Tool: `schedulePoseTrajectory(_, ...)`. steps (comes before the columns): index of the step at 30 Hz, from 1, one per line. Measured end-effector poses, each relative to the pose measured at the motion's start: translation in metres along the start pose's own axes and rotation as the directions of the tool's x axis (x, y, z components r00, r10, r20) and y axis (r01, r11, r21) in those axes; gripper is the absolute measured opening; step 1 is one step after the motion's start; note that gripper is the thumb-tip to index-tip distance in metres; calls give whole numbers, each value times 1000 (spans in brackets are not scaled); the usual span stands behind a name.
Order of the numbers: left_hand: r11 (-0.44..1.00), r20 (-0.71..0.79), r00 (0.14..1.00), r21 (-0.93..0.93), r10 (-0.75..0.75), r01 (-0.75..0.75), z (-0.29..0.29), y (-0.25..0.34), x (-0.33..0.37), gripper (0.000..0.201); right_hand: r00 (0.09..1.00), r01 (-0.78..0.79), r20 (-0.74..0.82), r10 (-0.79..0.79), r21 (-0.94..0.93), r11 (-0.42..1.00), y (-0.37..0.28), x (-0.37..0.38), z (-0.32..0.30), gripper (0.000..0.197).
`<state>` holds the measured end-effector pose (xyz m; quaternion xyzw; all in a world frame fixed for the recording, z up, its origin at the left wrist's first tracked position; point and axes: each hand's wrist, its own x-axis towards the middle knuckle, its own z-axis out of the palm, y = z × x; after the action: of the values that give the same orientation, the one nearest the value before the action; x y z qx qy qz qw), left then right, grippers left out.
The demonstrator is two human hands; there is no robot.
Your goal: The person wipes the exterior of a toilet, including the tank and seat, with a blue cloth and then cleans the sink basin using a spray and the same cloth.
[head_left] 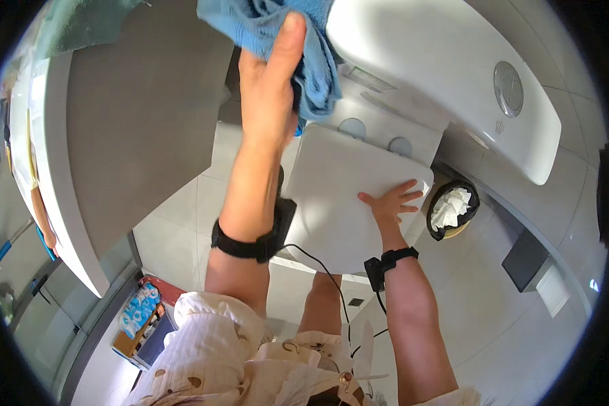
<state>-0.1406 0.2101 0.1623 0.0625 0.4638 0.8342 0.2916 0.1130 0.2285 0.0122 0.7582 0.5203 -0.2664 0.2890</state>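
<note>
1. L hand (267, 111) closed around a blue cloth (320, 74), top ctr of frame, thumb pressed on it.
2. R hand (390, 203) open, palm down, fingers spread on white toilet lid (331, 196), just R of ctr.
3. Cloth bunched, its loose end hanging nr lid's upper edge.
4. White tank (446, 61) w/ flush button (509, 89), upper R.
5. Black-lined bin (476, 205) w/ white paper (451, 208), R of lid.
6. Grey-brown cabinet (142, 101), upper L.
7. Black strap on ea. wrist.
</note>
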Motion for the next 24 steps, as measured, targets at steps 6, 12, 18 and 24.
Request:
schedulePoseTrajectory(6,940,111,994,338,1,-39,-14,-22,60,69,1000,-4,11,4,16,1000,-1,-2,4,137)
schedulePoseTrajectory(12,920,34,990,373,-140,117,-26,-54,80,63,1000,1,1,-1,41,999,3,2,10,138)
schedulePoseTrajectory(18,863,-91,967,436,-238,254,-50,-94,95,73,1000,24,-2,-24,67,997,5,0,8,139)
schedulePoseTrajectory(24,874,-139,916,274,-376,400,-45,-85,72,64,999,32,-12,-31,63,998,7,4,10,141)
